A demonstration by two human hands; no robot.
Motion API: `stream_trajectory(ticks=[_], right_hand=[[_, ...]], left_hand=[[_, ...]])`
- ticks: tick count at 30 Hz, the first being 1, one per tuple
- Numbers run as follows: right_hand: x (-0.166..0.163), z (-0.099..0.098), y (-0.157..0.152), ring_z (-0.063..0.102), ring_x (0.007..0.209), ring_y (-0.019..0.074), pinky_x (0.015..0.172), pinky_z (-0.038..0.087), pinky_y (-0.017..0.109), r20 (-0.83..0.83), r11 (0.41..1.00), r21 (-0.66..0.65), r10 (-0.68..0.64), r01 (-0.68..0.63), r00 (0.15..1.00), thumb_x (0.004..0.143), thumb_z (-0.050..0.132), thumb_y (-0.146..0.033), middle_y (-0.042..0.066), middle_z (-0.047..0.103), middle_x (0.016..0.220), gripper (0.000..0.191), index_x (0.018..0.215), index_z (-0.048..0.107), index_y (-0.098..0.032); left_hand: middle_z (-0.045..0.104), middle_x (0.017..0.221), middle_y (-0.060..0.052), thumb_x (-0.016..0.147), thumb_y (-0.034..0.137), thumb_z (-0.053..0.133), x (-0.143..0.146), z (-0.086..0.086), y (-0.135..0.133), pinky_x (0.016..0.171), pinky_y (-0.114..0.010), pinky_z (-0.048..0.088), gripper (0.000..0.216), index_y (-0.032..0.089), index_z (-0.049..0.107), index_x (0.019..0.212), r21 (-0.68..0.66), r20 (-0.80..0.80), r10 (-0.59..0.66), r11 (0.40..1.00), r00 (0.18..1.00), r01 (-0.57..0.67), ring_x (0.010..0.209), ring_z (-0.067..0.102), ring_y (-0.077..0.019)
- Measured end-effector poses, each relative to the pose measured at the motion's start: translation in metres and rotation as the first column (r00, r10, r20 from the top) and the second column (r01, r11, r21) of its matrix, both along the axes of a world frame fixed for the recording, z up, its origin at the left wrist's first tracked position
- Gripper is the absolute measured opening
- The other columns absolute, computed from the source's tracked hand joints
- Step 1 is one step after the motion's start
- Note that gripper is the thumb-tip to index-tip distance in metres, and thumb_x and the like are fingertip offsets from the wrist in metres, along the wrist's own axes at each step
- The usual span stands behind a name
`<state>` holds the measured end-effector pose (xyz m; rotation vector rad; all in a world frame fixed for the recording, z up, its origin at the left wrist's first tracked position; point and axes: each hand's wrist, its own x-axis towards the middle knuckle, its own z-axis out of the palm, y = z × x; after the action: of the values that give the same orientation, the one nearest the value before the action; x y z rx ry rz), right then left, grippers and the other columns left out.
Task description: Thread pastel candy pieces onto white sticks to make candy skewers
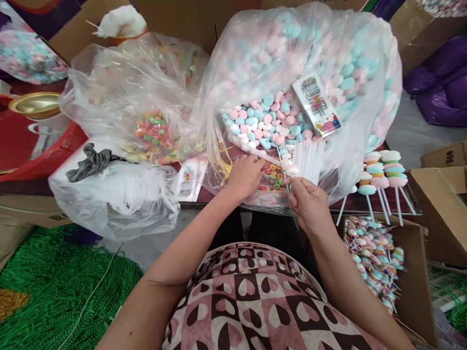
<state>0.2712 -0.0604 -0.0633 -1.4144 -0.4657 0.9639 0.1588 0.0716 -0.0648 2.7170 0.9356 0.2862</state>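
Note:
My right hand [306, 199] is closed in a pinch on a thin white stick [279, 158], with white and pink marshmallows [290, 167] right at its fingertips. Whether all of these are threaded on it, I cannot tell. My left hand [246, 177] reaches over the gummy rings [275, 176], fingers bent together at their left edge; what they pinch, if anything, is hidden. Behind both hands, pink, blue and white marshmallows [260, 121] fill the mouth of a large clear bag [233, 53]. A bundle of white sticks [308, 158] lies just beyond my right hand.
Finished-looking marshmallow skewers [396, 170] rest at the table's right edge, above a cardboard box [416, 287] of wrapped ones. A printed packet [316, 104] lies on the marshmallow bag. To the left are a bag of gummies [153, 129], white printed packets [189, 180] and a red basket [69, 148].

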Motion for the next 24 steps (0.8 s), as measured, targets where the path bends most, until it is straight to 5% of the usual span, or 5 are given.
stream_trajectory(ticks=[4,8,11,16,24], right_hand=[[0.001,-0.001,-0.007,0.023,0.037,0.0064,0.040,0.014,0.022,0.071,0.996,-0.040,0.087,-0.084,0.994,0.083,0.062,-0.048,-0.010,0.033,0.041,0.030,0.083,0.063,-0.018],[0.000,0.003,-0.017,0.027,0.040,0.0079,0.042,0.014,0.023,0.167,0.949,-0.145,0.302,-0.280,0.939,0.086,0.056,-0.053,-0.008,0.034,0.043,0.036,0.083,0.064,-0.017],[-0.002,0.007,-0.021,0.026,0.042,0.0088,0.042,0.014,0.024,0.241,0.927,-0.208,0.359,-0.313,0.902,0.087,0.053,-0.054,-0.008,0.031,0.046,0.039,0.084,0.066,-0.018],[-0.002,0.011,-0.022,0.026,0.041,0.0096,0.042,0.017,0.025,0.318,0.916,-0.253,0.382,-0.311,0.868,0.089,0.050,-0.053,-0.008,0.031,0.045,0.039,0.082,0.066,-0.018],[0.002,0.011,-0.022,0.026,0.041,0.0095,0.041,0.017,0.024,0.337,0.910,-0.274,0.393,-0.310,0.856,0.088,0.052,-0.052,-0.008,0.030,0.044,0.037,0.080,0.067,-0.018]], left_hand=[[0.067,0.100,-0.010,0.085,0.020,0.056,-0.003,-0.001,0.003,0.088,-0.038,0.045,0.016,0.016,0.067,0.096,-0.187,0.187,0.089,0.981,0.978,-0.053,0.097,0.060,-0.0242],[0.070,0.093,-0.002,0.083,0.021,0.055,-0.011,-0.009,0.000,0.078,-0.025,0.047,0.021,0.018,0.064,0.103,-0.515,0.449,0.286,0.857,0.846,-0.017,0.084,0.063,-0.0133],[0.070,0.092,0.000,0.082,0.023,0.056,-0.014,-0.014,-0.003,0.076,-0.021,0.048,0.022,0.019,0.064,0.102,-0.608,0.528,0.358,0.793,0.770,0.049,0.081,0.062,-0.0098],[0.071,0.092,0.000,0.081,0.017,0.056,-0.015,-0.010,-0.006,0.078,-0.021,0.048,0.023,0.018,0.066,0.102,-0.567,0.542,0.346,0.823,0.766,0.030,0.083,0.064,-0.0098],[0.071,0.103,-0.004,0.083,0.009,0.049,-0.018,0.008,-0.009,0.089,-0.028,0.051,0.032,0.021,0.071,0.103,-0.324,0.495,0.100,0.943,0.863,0.076,0.096,0.065,-0.0142]])
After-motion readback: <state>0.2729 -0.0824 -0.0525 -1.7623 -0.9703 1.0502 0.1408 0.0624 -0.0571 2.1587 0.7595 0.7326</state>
